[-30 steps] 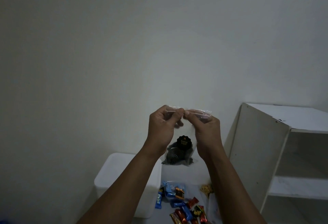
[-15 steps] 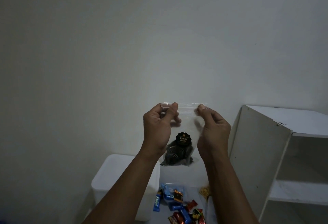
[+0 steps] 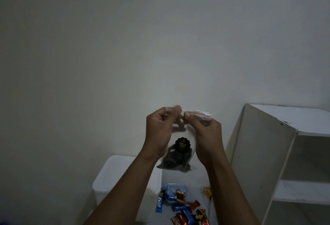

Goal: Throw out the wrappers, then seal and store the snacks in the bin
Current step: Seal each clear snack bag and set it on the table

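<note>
Centrally: clear zip bag [image 3: 178, 159], dark snacks inside, held aloft before the wall. Left hand [image 3: 159, 132] and right hand [image 3: 207, 135] each pinch its top edge, thumbs close together. Below: white bin [image 3: 114, 176], loose wrapped sweets [image 3: 180, 205]. Right: white shelf unit [image 3: 264, 153].

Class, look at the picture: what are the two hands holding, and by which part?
The left hand and right hand both pinch the clear bag of dark snacks by its top edge.

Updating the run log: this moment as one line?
phase: sealing | left hand: pinches zip bag top | right hand: same | zip bag: raised | wrapped candies: loose beside white bin
</note>
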`<action>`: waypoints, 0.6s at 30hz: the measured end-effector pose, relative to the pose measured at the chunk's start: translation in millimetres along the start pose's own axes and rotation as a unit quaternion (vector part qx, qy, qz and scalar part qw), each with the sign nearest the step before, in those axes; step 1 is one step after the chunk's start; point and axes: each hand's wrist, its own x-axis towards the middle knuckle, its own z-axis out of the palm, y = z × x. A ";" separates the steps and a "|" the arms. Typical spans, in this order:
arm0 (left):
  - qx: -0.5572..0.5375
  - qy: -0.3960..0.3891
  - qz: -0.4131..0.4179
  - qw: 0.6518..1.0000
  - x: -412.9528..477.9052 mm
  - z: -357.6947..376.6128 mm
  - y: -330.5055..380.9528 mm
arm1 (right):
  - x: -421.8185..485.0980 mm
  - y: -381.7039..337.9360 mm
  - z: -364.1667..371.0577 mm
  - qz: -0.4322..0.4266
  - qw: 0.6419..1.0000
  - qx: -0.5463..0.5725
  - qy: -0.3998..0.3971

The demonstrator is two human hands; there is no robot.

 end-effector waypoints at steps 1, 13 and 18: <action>-0.016 -0.018 -0.010 1.000 -0.2 -0.9 -0.4 | 0.2 0.7 -1.0 -0.003 1.000 0.003 0.001; 0.075 -0.027 -0.021 0.997 -1.9 -4.0 -1.6 | -4.3 6.5 5.3 0.001 0.998 0.015 0.056; 0.089 -0.003 0.004 0.996 -7.7 -6.4 -0.5 | -4.1 8.9 3.6 -0.001 0.997 0.026 0.078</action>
